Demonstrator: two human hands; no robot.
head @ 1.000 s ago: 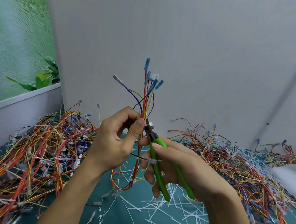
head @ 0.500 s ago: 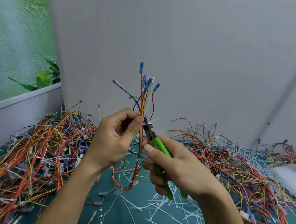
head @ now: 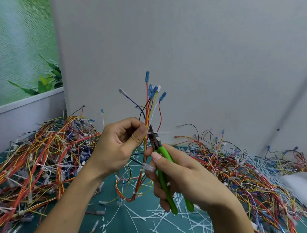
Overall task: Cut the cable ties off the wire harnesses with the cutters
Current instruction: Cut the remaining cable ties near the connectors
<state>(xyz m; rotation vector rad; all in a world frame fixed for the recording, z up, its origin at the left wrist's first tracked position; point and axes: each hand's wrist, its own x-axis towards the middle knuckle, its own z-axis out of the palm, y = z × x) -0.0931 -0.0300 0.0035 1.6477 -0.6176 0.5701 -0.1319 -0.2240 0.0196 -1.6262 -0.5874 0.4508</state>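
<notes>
Green-handled cutters (head: 164,156): gripped in the right hand (head: 186,178), fingers curled round both handles; long axis slanted, nose pointing up and left at the harness.
Wire harness (head: 150,114): held upright above the tabletop's middle; long axis vertical, blue terminals uppermost, lower end looping down towards the mat.
Left hand (head: 121,147): thumb and curled fingers pinch the harness just beside the cutter nose.
Cable tie (head: 150,133): white, round the bundle at the cutter nose; whether the blades have closed on it cannot be told.
Tabletop (head: 137,228): teal; loose white ties (head: 166,222) towards the near edge; harness heaps (head: 41,152) along the left and right edges.
</notes>
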